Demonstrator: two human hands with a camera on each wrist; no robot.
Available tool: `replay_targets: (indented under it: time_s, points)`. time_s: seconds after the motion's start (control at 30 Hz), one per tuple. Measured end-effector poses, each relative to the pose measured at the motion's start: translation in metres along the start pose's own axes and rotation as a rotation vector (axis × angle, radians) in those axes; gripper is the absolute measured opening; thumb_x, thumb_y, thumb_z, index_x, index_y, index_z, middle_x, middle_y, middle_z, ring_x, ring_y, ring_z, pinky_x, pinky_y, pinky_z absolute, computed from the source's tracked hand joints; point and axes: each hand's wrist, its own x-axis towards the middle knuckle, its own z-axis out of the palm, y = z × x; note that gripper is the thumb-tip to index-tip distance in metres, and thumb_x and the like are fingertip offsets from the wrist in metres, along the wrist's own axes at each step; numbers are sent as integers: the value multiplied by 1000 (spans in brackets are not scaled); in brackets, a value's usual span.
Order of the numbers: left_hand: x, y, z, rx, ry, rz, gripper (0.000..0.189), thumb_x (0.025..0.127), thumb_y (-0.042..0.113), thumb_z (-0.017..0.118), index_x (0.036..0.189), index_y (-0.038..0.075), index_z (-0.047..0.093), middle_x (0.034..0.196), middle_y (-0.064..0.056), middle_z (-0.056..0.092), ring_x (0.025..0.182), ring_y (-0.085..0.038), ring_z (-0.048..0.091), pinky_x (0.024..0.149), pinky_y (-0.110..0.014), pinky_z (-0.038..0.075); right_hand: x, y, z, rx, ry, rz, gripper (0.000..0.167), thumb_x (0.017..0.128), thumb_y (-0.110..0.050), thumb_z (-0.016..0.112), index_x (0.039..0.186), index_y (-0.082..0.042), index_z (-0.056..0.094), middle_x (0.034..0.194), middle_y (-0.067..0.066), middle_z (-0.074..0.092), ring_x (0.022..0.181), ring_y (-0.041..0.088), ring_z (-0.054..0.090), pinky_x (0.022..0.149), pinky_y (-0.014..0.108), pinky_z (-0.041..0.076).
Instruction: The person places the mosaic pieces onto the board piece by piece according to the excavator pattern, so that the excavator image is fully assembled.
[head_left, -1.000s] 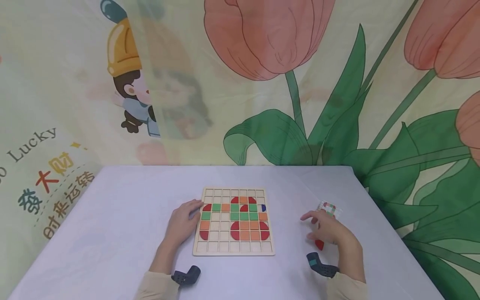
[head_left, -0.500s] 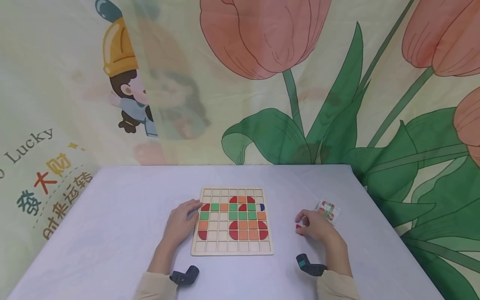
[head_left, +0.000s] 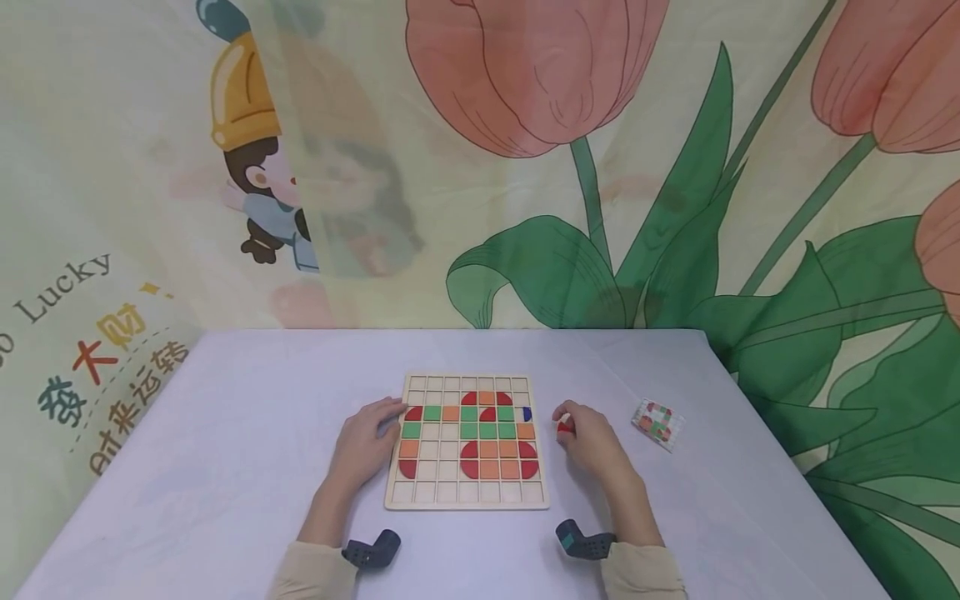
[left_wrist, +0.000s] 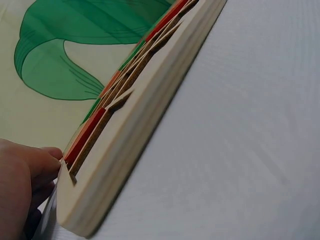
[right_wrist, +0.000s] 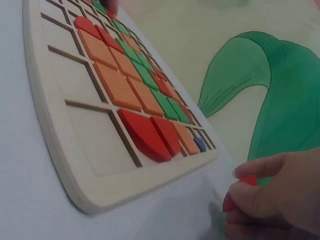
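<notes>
A wooden grid board (head_left: pixel 442 497) lies flat on the table, its cells partly filled with red rounded, green square and orange square tiles. One small blue piece (head_left: pixel 527 414) sits near the board's right edge. My left hand (head_left: pixel 362 450) rests against the left rim, fingertips touching it; in the left wrist view its fingers (left_wrist: pixel 47 162) meet the board's edge. Just right of the board, my right hand (head_left: pixel 597 440) pinches a red tile (right_wrist: pixel 228 203) between thumb and fingers, apart from the board. Much of that tile is covered by the fingers, so its full outline is hidden.
A small printed pattern card (head_left: pixel 658 423) lies to the right of my right hand. White cloth covers the table (head_left: pixel 247 417). Behind it hangs a curtain (head_left: pixel 540 267) with printed tulips. Dark camera mounts (head_left: pixel 585 542) sit at both wrists.
My right hand has picked up the red tile from beside the card and carried it left, close to the board, uncovering the card. The left hand stays at the rim.
</notes>
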Motion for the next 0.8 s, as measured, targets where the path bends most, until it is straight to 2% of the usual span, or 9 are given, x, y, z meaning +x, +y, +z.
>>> replay_targets:
  time_s: [0.1,0.23,0.33,0.5,0.6,0.7,0.8]
  points:
    - [0,0,1,-2,3,2,36,92,18,54,126,12,61,140,-10,53,135,-31,42,113,-54,31,-1,-13,3,63,52,-7,18,84,-8,70,102,-11,67,84,4,62,75,15,53,69,28,56]
    - [0,-1,1,-1,-7,-2,36,92,19,53,127,12,60,140,-9,52,136,-31,41,113,-53,31,-7,-35,13,141,94,-40,8,82,-14,74,88,-15,70,79,-1,64,69,13,51,55,22,49]
    - [0,-1,1,0,-13,-6,36,93,19,53,128,12,60,141,-9,52,136,-31,41,113,-53,31,-12,-54,26,198,66,-91,8,82,-17,75,87,-15,69,74,-3,62,66,11,50,50,19,45]
    - [-1,-2,0,0,-10,-5,36,93,20,53,128,12,60,141,-9,52,136,-31,41,113,-54,30,-23,-80,49,274,-46,-211,18,86,-17,70,104,-16,68,85,-5,65,74,9,56,61,14,51]
    - [0,-2,0,-2,-9,-1,36,93,20,53,127,13,60,140,-9,52,136,-31,41,113,-54,31,-30,-92,61,268,-88,-289,23,88,-17,68,111,-19,69,95,-5,67,83,7,58,69,15,53]
    - [0,-3,0,-6,-7,8,36,93,19,54,127,12,60,140,-10,53,135,-31,42,112,-55,32,-34,-98,68,248,-97,-327,19,88,-19,68,106,-22,72,96,-9,69,83,5,58,70,15,52]
    - [1,-2,-2,-11,-11,6,36,93,20,54,127,13,60,140,-10,53,135,-31,42,112,-54,32,-36,-102,72,243,-100,-317,14,87,-22,69,101,-24,73,88,-13,68,74,3,54,62,15,49]
